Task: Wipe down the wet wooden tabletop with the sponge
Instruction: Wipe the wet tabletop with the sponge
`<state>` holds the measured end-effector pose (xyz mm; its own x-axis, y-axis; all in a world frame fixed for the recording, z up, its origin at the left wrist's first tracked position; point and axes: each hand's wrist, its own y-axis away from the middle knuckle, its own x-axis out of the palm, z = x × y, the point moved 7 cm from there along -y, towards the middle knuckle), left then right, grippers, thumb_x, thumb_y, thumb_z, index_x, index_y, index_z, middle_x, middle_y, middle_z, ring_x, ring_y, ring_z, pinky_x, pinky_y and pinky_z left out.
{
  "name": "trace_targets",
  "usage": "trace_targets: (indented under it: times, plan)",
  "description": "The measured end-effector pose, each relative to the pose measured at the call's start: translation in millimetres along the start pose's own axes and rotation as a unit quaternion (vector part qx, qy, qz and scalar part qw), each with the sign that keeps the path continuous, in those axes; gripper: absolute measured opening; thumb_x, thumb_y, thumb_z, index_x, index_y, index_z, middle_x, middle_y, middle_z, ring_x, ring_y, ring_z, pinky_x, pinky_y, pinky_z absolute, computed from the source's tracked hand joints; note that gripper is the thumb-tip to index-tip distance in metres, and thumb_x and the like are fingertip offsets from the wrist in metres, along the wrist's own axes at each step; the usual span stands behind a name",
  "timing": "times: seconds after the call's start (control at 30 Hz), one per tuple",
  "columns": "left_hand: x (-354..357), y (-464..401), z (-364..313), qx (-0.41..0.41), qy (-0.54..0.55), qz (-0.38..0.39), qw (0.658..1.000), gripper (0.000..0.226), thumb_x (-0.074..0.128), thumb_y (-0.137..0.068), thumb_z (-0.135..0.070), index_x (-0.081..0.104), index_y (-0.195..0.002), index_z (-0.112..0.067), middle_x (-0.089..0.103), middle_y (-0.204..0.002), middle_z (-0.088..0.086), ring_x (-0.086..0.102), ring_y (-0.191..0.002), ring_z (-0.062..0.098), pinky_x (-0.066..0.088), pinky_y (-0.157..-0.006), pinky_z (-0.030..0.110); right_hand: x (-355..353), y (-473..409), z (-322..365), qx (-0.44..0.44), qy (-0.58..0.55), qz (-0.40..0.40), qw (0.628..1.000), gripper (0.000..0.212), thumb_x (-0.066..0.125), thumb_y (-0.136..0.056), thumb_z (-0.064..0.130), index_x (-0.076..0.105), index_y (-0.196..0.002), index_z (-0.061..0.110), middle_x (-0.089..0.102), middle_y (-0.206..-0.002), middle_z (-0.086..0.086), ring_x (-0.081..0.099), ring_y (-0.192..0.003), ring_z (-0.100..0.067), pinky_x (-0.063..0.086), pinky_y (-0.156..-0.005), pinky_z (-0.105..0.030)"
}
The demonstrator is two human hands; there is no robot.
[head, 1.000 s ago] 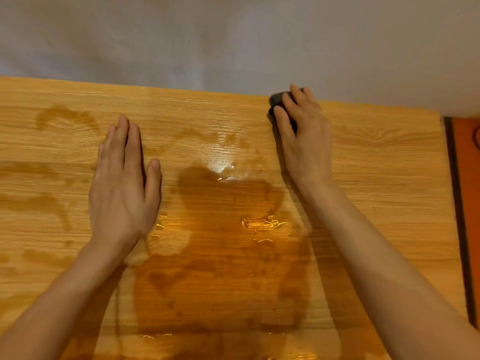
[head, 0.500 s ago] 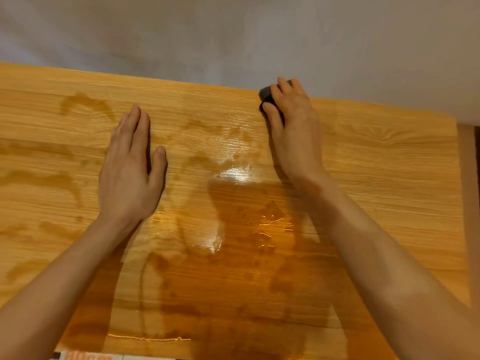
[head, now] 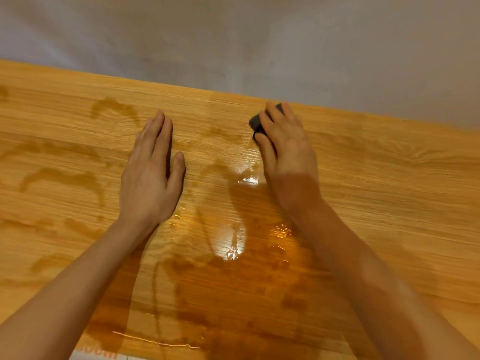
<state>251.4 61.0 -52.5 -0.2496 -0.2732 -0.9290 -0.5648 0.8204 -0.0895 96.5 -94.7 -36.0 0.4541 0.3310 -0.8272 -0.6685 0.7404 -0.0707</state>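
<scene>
The wooden tabletop [head: 389, 193] fills the view, with dark wet streaks on its left half and shiny water pooled in the middle [head: 231, 248]. My right hand [head: 285, 149] grips a dark sponge [head: 255, 123] against the wood close to the table's far edge; only the sponge's left end shows past my fingers. My left hand [head: 150, 178] lies flat on the wood, fingers straight and together, left of the wet patch.
A pale grey wall [head: 233, 40] runs along the table's far edge. The near edge of the table shows at the bottom left, with a bit of white surface with red print [head: 98, 355] below it.
My right hand has drawn the sponge a little back from the far edge toward me. The camera has tilted, so the table sits lower and slants. My left hand stays flat.
</scene>
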Motion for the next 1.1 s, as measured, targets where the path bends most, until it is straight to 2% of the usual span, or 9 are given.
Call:
trace_targets:
  times: [0.13,0.27,0.4,0.6,0.73,0.87,0.93,1.03,1.1]
  plan:
    - [1,0,1,0.008,-0.004,-0.005,1.0,0.059,0.032,-0.108,-0.034,0.025,-0.159,-0.006,0.02,-0.167,0.008,0.015,-0.156,0.02,0.01,-0.127,0.032,6,85,19,-0.061,-0.021,0.05,0.997,0.04,0.048,-0.1,0.021,0.05,-0.138,0.01,0.042,-0.15,-0.005,0.026,-0.145,-0.023,0.023,-0.12,-0.043]
    - [3,-3,1,0.007,-0.007,0.001,1.0,0.06,0.031,-0.107,-0.033,0.023,-0.159,-0.004,0.018,-0.168,0.009,0.014,-0.156,0.02,0.009,-0.127,0.033,10,18,20,-0.032,-0.007,0.007,0.999,0.038,0.052,-0.098,0.013,0.054,-0.133,0.002,0.048,-0.145,-0.013,0.035,-0.141,-0.029,0.027,-0.117,-0.045]
    - [4,-2,2,0.019,-0.003,0.003,1.0,0.059,0.031,-0.108,-0.031,0.021,-0.159,-0.002,0.015,-0.168,0.012,0.012,-0.156,0.023,0.009,-0.128,0.035,22,-34,21,0.039,0.007,-0.027,0.999,0.037,0.043,-0.102,0.021,0.053,-0.136,0.01,0.045,-0.148,-0.005,0.029,-0.144,-0.021,0.023,-0.119,-0.041]
    - [6,1,0,0.04,-0.029,-0.054,0.997,0.055,0.034,-0.108,-0.025,0.03,-0.154,0.004,0.027,-0.163,0.019,0.025,-0.153,0.031,0.021,-0.125,0.042,33,84,51,-0.002,-0.027,-0.01,1.0,0.039,0.048,-0.1,0.025,0.052,-0.138,0.013,0.042,-0.15,0.001,0.024,-0.146,-0.014,0.018,-0.121,-0.036]
    - [4,2,-1,0.057,-0.018,-0.087,0.994,0.052,0.037,-0.107,-0.021,0.035,-0.151,0.006,0.033,-0.16,0.022,0.03,-0.15,0.033,0.028,-0.123,0.045,34,5,49,0.026,0.029,-0.032,0.999,0.036,0.044,-0.102,0.019,0.055,-0.135,0.009,0.047,-0.147,-0.005,0.032,-0.143,-0.022,0.022,-0.12,-0.039]
    - [5,2,1,0.052,-0.002,-0.081,0.995,0.053,0.038,-0.107,-0.022,0.035,-0.152,0.005,0.032,-0.161,0.02,0.029,-0.151,0.032,0.027,-0.123,0.045,43,-53,49,0.056,0.04,-0.041,0.997,0.037,0.04,-0.104,0.018,0.051,-0.137,0.009,0.044,-0.148,-0.006,0.029,-0.144,-0.025,0.018,-0.121,-0.039]
    - [6,3,0,0.049,0.01,-0.073,0.996,0.053,0.038,-0.106,-0.023,0.035,-0.152,0.004,0.031,-0.162,0.02,0.028,-0.152,0.032,0.025,-0.124,0.045,43,-20,59,0.03,0.043,-0.047,0.998,0.035,0.042,-0.103,0.019,0.054,-0.135,0.009,0.048,-0.145,-0.006,0.032,-0.142,-0.025,0.023,-0.119,-0.043]
    - [6,2,0,0.04,0.032,-0.069,0.996,0.054,0.038,-0.105,-0.022,0.035,-0.153,0.003,0.03,-0.162,0.018,0.026,-0.152,0.032,0.021,-0.125,0.043,46,58,74,0.021,0.013,-0.026,0.999,0.039,0.046,-0.102,0.021,0.051,-0.138,0.01,0.042,-0.15,-0.003,0.025,-0.146,-0.019,0.021,-0.12,-0.038]
    - [6,1,1,0.034,0.042,-0.068,0.996,0.054,0.039,-0.105,-0.022,0.035,-0.153,0.002,0.03,-0.163,0.017,0.026,-0.152,0.031,0.02,-0.126,0.042,48,66,76,0.016,0.011,-0.015,1.0,0.039,0.045,-0.102,0.024,0.05,-0.139,0.011,0.041,-0.151,-0.001,0.024,-0.146,-0.017,0.021,-0.121,-0.037]
